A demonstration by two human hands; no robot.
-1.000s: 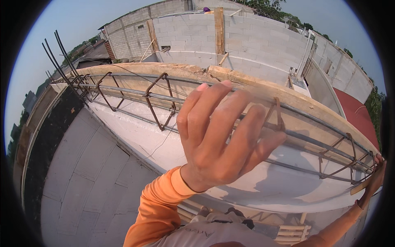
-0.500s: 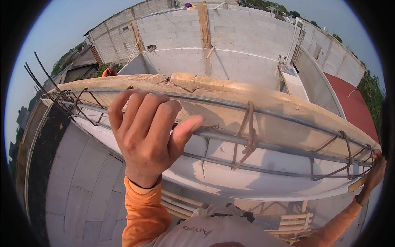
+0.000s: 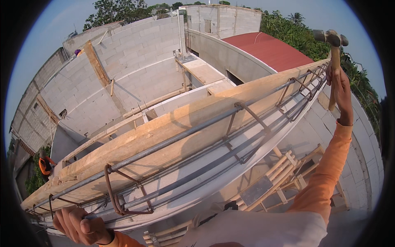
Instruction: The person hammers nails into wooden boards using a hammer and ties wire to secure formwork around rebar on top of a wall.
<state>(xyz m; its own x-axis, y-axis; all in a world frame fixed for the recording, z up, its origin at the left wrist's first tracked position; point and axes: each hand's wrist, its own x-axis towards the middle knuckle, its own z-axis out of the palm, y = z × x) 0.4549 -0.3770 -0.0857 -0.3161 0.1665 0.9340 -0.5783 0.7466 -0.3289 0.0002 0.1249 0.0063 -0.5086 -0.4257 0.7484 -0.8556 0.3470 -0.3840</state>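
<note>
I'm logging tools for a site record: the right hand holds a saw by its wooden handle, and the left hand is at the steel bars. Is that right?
Not quite: the tool isn't a saw. The head view shows the right hand holding a hammer by its wooden handle; the left hand is at the steel bars, as you say.

Left grip low, curled; right arm stretched forward and outward, right grip clenched.

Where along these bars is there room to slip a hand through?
Between the upper bar and lower bar, from the tie right of the left grip to the next tie. Crowded: the right end, where ties look bunched near the hammer.
</note>
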